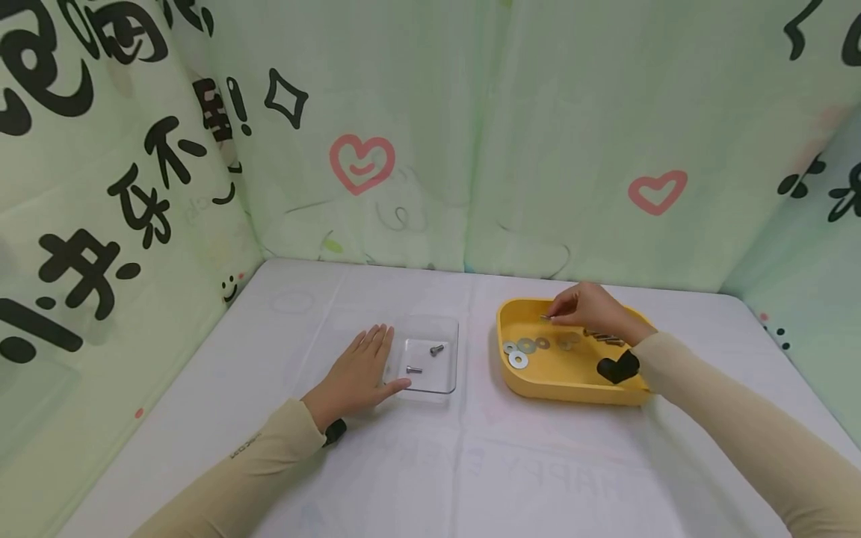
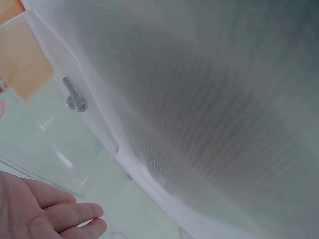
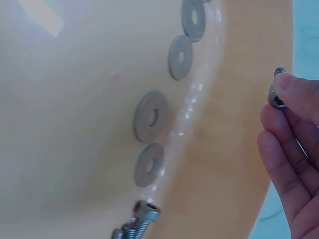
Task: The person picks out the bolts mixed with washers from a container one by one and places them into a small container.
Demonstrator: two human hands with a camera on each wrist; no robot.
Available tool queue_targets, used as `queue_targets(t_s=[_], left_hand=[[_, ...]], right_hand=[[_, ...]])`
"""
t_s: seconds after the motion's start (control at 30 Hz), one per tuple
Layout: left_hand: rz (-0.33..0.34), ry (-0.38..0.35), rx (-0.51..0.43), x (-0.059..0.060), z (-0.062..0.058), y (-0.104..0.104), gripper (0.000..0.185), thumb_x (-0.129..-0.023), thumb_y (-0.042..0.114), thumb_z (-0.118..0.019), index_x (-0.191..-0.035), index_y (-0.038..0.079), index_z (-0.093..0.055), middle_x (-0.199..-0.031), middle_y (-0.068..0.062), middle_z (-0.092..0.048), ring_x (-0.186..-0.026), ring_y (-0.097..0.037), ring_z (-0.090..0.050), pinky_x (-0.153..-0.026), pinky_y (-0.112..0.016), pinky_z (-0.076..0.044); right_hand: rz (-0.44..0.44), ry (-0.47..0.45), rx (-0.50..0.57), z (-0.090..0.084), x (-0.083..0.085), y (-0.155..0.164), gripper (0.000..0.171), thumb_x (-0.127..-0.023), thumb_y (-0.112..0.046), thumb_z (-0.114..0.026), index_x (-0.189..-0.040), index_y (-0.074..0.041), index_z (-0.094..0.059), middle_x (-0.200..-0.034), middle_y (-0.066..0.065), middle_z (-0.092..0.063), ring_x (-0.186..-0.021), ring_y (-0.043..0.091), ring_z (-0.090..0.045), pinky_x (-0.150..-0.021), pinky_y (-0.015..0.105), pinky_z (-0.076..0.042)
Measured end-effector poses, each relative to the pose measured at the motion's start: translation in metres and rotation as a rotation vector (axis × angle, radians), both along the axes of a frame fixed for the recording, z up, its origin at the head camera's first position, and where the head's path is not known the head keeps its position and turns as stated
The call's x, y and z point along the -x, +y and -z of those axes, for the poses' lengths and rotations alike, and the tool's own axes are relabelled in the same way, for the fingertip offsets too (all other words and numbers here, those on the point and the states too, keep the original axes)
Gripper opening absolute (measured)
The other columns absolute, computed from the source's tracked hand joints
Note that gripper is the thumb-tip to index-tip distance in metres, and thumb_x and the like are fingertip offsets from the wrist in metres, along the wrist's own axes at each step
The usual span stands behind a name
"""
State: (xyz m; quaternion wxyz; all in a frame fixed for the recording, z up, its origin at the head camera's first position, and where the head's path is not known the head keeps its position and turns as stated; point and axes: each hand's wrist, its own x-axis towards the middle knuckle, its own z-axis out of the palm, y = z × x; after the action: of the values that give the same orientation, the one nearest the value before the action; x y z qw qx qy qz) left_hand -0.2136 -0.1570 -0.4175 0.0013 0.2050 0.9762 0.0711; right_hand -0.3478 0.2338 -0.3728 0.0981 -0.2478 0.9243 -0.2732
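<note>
My left hand (image 1: 356,377) lies flat on the white tablecloth, fingers straight, thumb touching the near left edge of a clear plastic tray (image 1: 447,327). Two small bolts (image 1: 415,369) lie in that tray; one bolt (image 2: 75,97) shows in the left wrist view. My right hand (image 1: 592,308) hovers over the back of a yellow tray (image 1: 572,388) and pinches a small bolt (image 3: 277,94) between thumb and fingertips. Several flat washers (image 1: 526,347) and a bundle of bolts (image 1: 605,338) lie in the yellow tray. The washers (image 3: 151,117) and bolt heads (image 3: 144,213) appear in the right wrist view.
A black object (image 1: 617,367) sits at the yellow tray's near right rim, by my right wrist. Pale green printed fabric walls (image 1: 430,149) enclose the table on the left, back and right. White tablecloth (image 1: 471,463) stretches toward me in front of both trays.
</note>
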Motion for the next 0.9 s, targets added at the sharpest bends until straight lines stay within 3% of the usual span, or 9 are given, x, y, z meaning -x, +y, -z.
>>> queue_targets(t_s=[0.5, 0.9], left_hand=[[0.001, 0.001, 0.01, 0.002, 0.002, -0.001, 0.09, -0.092, 0.06, -0.041, -0.147, -0.007, -0.017, -0.154, -0.024, -0.021, -0.145, -0.034, -0.018, -0.119, -0.046, -0.015], [0.001, -0.004, -0.011, 0.003, 0.002, -0.001, 0.09, -0.092, 0.06, -0.043, -0.147, -0.007, -0.018, -0.154, -0.023, -0.022, -0.145, -0.034, -0.018, -0.119, -0.046, -0.015]], right_hand=[[-0.005, 0.038, -0.009, -0.026, -0.008, -0.009, 0.01, -0.083, -0.005, -0.07, -0.091, -0.002, -0.073, -0.091, 0.01, -0.073, -0.081, 0.02, -0.068, -0.071, 0.028, -0.058], [-0.018, 0.074, 0.016, -0.042, -0.015, -0.022, 0.012, -0.083, -0.005, -0.07, -0.094, -0.002, -0.074, -0.094, 0.011, -0.073, -0.087, 0.022, -0.068, -0.083, 0.041, -0.056]])
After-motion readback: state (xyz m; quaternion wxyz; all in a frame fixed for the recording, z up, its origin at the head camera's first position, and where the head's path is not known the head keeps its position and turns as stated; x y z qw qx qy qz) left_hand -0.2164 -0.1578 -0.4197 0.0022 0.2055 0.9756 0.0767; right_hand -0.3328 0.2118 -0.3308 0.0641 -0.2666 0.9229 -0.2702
